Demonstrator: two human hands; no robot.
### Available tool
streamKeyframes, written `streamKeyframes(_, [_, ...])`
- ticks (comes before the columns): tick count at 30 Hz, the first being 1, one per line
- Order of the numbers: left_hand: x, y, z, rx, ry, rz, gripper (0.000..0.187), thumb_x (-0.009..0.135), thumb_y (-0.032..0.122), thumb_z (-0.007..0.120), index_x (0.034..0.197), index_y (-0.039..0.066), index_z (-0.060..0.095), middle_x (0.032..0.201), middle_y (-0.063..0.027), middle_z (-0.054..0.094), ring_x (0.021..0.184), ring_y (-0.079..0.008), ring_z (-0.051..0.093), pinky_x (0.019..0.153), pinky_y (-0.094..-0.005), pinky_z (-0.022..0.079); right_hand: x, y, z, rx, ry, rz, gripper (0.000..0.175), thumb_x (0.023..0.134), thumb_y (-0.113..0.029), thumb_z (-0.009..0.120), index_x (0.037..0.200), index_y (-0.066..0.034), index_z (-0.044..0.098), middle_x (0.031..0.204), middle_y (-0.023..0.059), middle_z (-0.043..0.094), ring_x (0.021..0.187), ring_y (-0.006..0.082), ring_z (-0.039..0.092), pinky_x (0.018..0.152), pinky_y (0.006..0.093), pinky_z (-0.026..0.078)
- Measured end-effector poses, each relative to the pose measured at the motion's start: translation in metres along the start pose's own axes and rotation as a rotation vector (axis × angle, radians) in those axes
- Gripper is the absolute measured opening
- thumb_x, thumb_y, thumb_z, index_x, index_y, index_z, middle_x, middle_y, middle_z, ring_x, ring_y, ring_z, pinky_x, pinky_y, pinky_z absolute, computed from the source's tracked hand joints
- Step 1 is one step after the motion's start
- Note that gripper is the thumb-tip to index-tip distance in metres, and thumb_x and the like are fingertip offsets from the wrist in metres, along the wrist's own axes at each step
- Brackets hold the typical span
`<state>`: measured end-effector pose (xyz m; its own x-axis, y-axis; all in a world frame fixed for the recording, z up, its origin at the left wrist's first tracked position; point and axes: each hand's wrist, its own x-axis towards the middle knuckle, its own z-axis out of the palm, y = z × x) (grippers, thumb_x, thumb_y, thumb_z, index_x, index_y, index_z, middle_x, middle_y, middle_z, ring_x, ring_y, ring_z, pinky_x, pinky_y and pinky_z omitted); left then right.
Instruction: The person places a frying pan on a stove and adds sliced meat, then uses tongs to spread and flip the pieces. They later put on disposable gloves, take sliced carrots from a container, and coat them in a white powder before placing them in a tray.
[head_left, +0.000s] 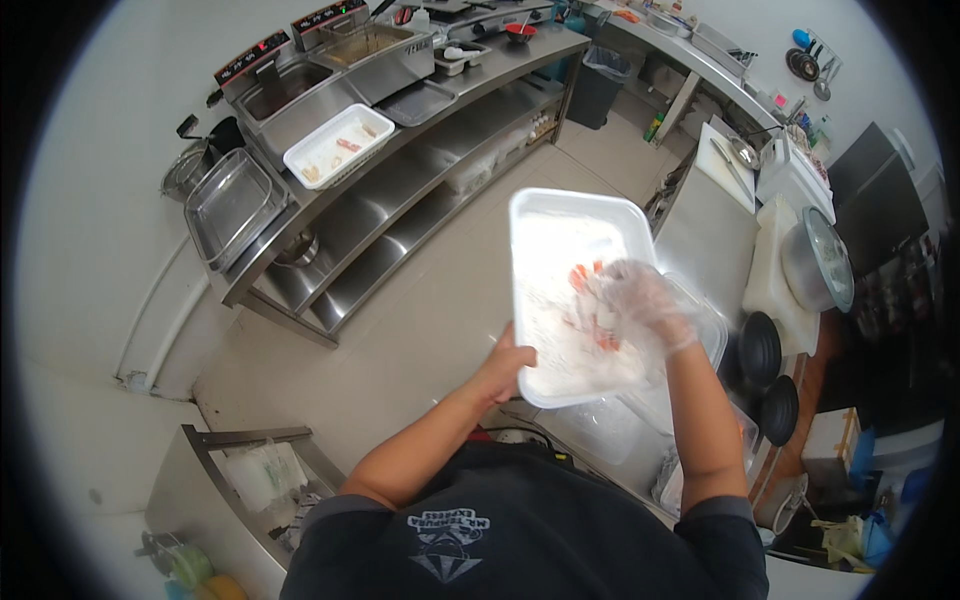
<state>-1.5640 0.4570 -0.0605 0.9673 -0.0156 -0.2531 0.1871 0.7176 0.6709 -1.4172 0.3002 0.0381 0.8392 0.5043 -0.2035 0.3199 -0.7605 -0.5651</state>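
Observation:
My left hand (511, 366), bare, grips the left rim of a white plastic tub (525, 300), its thumb over the edge. White flour-like powder (555, 322) covers the tub's bottom. Inside, at the right, is my right hand (641, 300) in a clear plastic glove; it is blurred, and whether its fingers hold anything cannot be told. Orange-red pieces, perhaps crab stick or shrimp (579, 277), lie by its fingertips, and more (606, 337) lie below them in the powder. The tub is tilted above the floor, beside the right counter.
On the left steel counter stand two deep fryers (289, 86), a white tray with a few pieces (296, 154) and a wire-rack tray (232, 210). The right counter (712, 240) holds a cutting board with a knife (727, 169), black plates (759, 349) and a steel bowl (814, 259).

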Motion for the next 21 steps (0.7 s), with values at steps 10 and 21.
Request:
streamKeyframes(10, [-0.01,0.072,-0.084,0.025,0.155,0.079,0.078,0.057,-0.003,0.044,0.132,0.002,0.025,0.119,-0.0127,0.043,0.112,-0.023,0.041,0.094,-0.0302,0.034,0.103,-0.125,0.066,-0.138,-0.199,-0.085,0.036,0.07,-0.028,0.066,0.09,0.0012,0.058,0.076,0.0168,0.062,0.074,0.0285,0.061,0.067,0.0359,0.048])
streamKeyframes(21, [0.044,0.163,-0.171,0.131,0.181,0.033,0.083,0.057,-0.004,0.046,0.136,0.003,0.021,0.121,-0.0124,0.042,0.112,-0.0219,0.041,0.093,-0.0282,0.035,0.213,-0.186,0.132,-0.04,-0.273,-0.384,0.034,0.071,-0.014,0.062,0.101,0.001,0.057,0.083,0.0135,0.063,0.079,0.0225,0.059,0.074,0.0326,0.046])
